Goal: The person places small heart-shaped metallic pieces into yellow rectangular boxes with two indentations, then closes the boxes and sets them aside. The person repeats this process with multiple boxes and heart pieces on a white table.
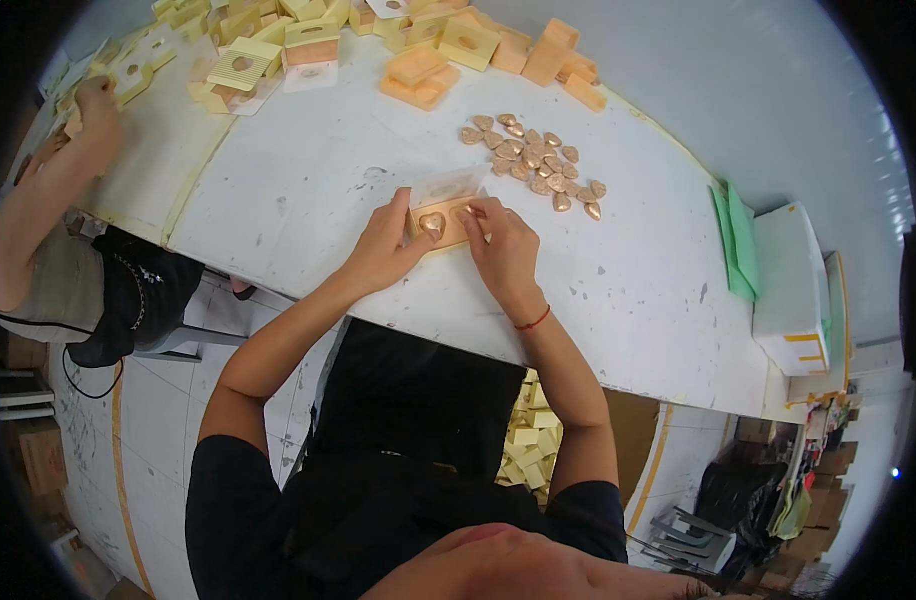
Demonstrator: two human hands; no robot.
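A small open box (449,241) with an orange inner tray and a raised clear-looking lid lies on the white table before me. My left hand (386,247) grips its left end, thumb near a gold foil heart-shaped piece (432,223) seated in the tray. The fingers of my right hand (503,244) hold a second gold heart (462,213) at the tray's right side; whether it is fully seated is hidden by the fingers. Beyond my right hand, several loose gold foil hearts (533,156) lie in a scattered group on the table.
Yellow boxes (308,41) and orange trays (420,75) are piled along the table's far edge. At the left, a co-worker's arm (60,180) reaches over the table. Green sheets (734,240) and a white foam box (788,289) stand right. Small yellow boxes (531,442) lie below the table edge.
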